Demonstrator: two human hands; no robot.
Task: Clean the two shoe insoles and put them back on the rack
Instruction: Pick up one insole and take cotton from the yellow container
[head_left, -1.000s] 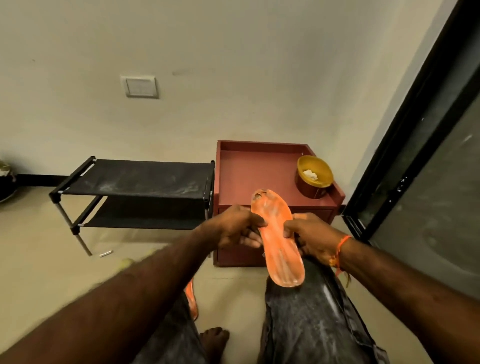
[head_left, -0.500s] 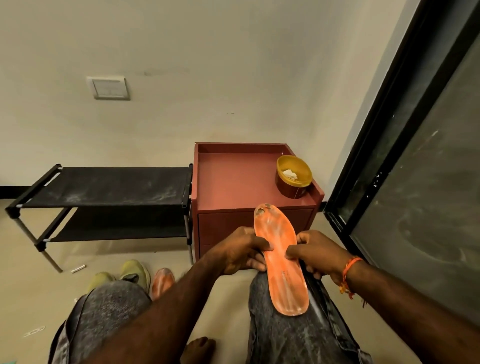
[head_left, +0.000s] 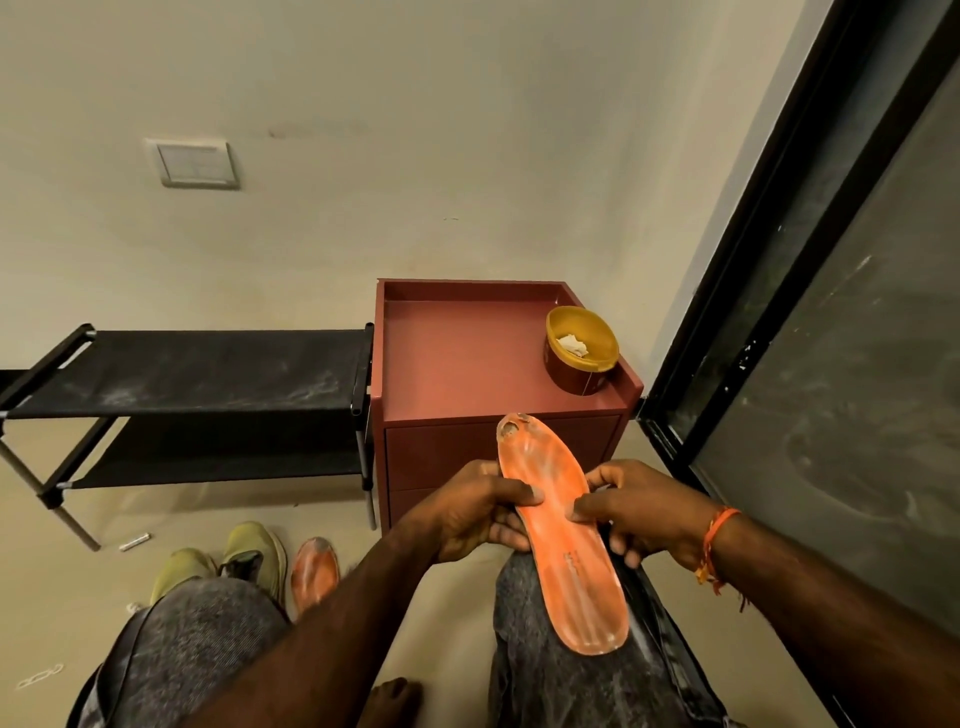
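Viewpoint: looking down from a seated person's head at both bare hands, with two knees in grey speckled trousers (head_left: 571, 670) at the bottom.
Held insole: a long, flat orange foam shoe insole (head_left: 558, 525), streaked with pale dust and chipped at the toe, is held over the right knee. Its toe points away toward the cabinet and its heel lies on the trouser leg.
Left hand: the left hand (head_left: 467, 512) is clamped on the insole's left edge, thumb on top and fingers curled underneath.
Right hand: the right hand (head_left: 644, 506) is clamped on the insole's right edge in the same way, thumb on the upper face. An orange thread band (head_left: 719, 530) circles that wrist.
Second insole: another dusty orange insole (head_left: 314, 571) lies on the beige floor (head_left: 182, 509), partly hidden behind the left knee and just beside the shoes.
Shoes: a pair of olive-green shoes (head_left: 234, 558) stands on the floor left of that insole.
Rack: a black two-shelf fabric shoe rack with a metal frame (head_left: 208, 374) stands against the wall. Both shelves are dusty.
Cabinet: a dark red wooden bedside cabinet with a raised rim (head_left: 467, 353) stands touching the rack's right end.
Container: a round yellow tub with a dark red side (head_left: 582, 351) sits open on the cabinet's right rear corner. Inside it lies a small crumpled whitish piece; what it is cannot be told.
Surroundings: a pale wall with a white switch plate (head_left: 195, 162), and a black-framed dark pane (head_left: 831, 338) on the right.
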